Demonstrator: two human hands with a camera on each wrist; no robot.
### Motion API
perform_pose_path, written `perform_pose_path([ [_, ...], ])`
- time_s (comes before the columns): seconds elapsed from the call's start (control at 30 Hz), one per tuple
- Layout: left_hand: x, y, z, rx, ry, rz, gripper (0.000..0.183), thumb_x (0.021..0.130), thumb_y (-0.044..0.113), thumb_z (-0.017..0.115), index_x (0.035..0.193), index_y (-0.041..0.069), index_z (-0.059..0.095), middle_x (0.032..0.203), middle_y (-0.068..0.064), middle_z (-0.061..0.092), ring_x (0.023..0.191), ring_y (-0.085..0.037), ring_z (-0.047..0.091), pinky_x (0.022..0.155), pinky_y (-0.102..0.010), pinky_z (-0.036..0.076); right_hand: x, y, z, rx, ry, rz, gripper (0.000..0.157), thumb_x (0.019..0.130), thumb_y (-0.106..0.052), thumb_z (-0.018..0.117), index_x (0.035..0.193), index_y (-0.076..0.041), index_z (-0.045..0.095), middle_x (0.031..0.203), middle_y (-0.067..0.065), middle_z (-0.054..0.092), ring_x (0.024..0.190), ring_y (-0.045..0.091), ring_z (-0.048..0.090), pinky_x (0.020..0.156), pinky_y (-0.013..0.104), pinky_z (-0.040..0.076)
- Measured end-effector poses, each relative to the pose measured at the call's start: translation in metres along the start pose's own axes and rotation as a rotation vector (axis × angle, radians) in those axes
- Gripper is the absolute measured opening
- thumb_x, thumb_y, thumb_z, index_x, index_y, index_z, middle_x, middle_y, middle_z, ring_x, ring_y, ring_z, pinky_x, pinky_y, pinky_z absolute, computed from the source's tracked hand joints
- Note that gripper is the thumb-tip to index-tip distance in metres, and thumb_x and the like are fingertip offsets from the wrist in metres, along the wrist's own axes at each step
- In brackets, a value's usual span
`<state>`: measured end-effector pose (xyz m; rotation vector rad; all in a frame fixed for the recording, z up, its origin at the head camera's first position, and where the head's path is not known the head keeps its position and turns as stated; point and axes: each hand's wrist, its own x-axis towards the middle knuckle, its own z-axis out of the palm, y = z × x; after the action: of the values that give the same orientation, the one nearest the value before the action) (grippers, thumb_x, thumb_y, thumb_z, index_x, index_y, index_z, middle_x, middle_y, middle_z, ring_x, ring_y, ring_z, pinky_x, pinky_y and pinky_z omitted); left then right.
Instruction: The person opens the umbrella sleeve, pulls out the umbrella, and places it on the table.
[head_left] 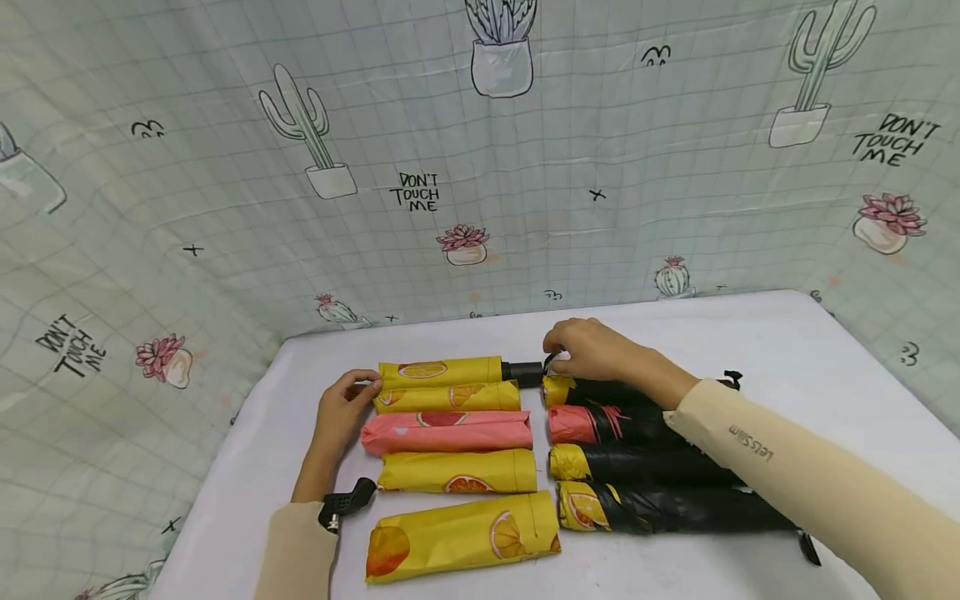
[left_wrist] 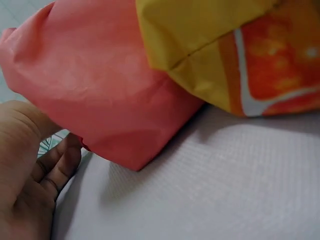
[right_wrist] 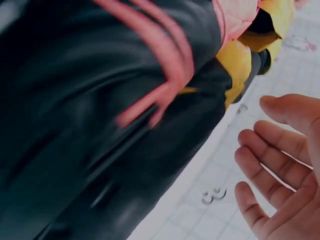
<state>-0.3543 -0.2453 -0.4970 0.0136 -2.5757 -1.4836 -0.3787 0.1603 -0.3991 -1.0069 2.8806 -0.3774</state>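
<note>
Two columns of long wrapped bundles that look like folded umbrellas lie on the table. My left hand (head_left: pixel 345 410) touches the left end of the farthest yellow umbrella (head_left: pixel 468 369), whose black handle (head_left: pixel 522 373) sticks out to the right. In the left wrist view that hand (left_wrist: pixel 25 170) is partly hidden by the pink sleeve (left_wrist: pixel 100 85). My right hand (head_left: pixel 596 348) is at the handle's tip, beside a small dark strap (head_left: pixel 551 360). In the right wrist view the right hand (right_wrist: pixel 285 170) has loosely bent, parted fingers, with nothing visible between them.
Nearer in the left column lie a pink umbrella (head_left: pixel 450 432) and yellow ones, such as the nearest (head_left: pixel 461 537). Several black umbrellas (head_left: pixel 690 510) with yellow or pink ends lie under my right forearm. A cactus-print cloth (head_left: pixel 525 167) hangs behind the white table (head_left: pixel 255 417).
</note>
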Motion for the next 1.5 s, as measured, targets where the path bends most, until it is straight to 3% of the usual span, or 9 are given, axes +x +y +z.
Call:
perform_pose_path([
  [0.23, -0.003, 0.002, 0.008, -0.002, 0.020, -0.003, 0.023, 0.099, 0.027, 0.066, 0.115, 0.012, 0.068, 0.111, -0.008, 0.068, 0.095, -0.021, 0.060, 0.086, -0.034, 0.047, 0.019, -0.012, 0.010, -0.064, -0.058, 0.011, 0.024, 0.091, -0.022, 0.074, 0.110, -0.008, 0.073, 0.106, 0.006, 0.069, 0.102, 0.026, 0.062, 0.090, 0.053, 0.045],
  [0.53, 0.003, 0.003, 0.013, -0.009, 0.005, 0.003, 0.022, 0.099, 0.028, 0.066, 0.115, 0.013, 0.068, 0.110, -0.007, 0.068, 0.095, -0.021, 0.061, 0.086, -0.034, 0.047, 0.024, -0.014, 0.018, -0.151, -0.077, 0.048, 0.019, 0.085, -0.025, 0.081, 0.098, -0.013, 0.073, 0.091, 0.000, 0.067, 0.086, 0.019, 0.059, 0.085, 0.049, 0.039],
  [0.77, 0.002, 0.003, 0.010, 0.045, 0.016, 0.011, 0.018, 0.100, 0.022, 0.064, 0.113, 0.010, 0.066, 0.110, -0.008, 0.065, 0.093, -0.023, 0.059, 0.083, -0.035, 0.046, 0.028, -0.012, 0.018, -0.172, -0.054, 0.017, 0.021, 0.082, -0.032, 0.084, 0.090, -0.016, 0.073, 0.083, -0.004, 0.065, 0.082, 0.018, 0.054, 0.086, 0.048, 0.033],
  [1.13, 0.003, 0.001, 0.005, 0.051, 0.023, 0.001, 0.018, 0.102, 0.022, 0.061, 0.114, 0.009, 0.065, 0.108, -0.009, 0.065, 0.094, -0.023, 0.057, 0.083, -0.036, 0.046, 0.031, -0.014, 0.010, -0.213, -0.011, -0.042, 0.020, 0.083, -0.033, 0.082, 0.091, -0.017, 0.073, 0.085, -0.004, 0.064, 0.087, 0.021, 0.052, 0.090, 0.051, 0.033],
  [1.5, 0.003, 0.000, 0.004, 0.073, 0.018, 0.009, 0.019, 0.102, 0.022, 0.061, 0.114, 0.009, 0.065, 0.108, -0.009, 0.065, 0.095, -0.023, 0.058, 0.083, -0.036, 0.046, 0.020, 0.006, 0.007, -0.238, 0.012, -0.055, 0.018, 0.082, -0.032, 0.083, 0.087, -0.019, 0.072, 0.080, -0.007, 0.061, 0.082, 0.019, 0.049, 0.089, 0.053, 0.033],
])
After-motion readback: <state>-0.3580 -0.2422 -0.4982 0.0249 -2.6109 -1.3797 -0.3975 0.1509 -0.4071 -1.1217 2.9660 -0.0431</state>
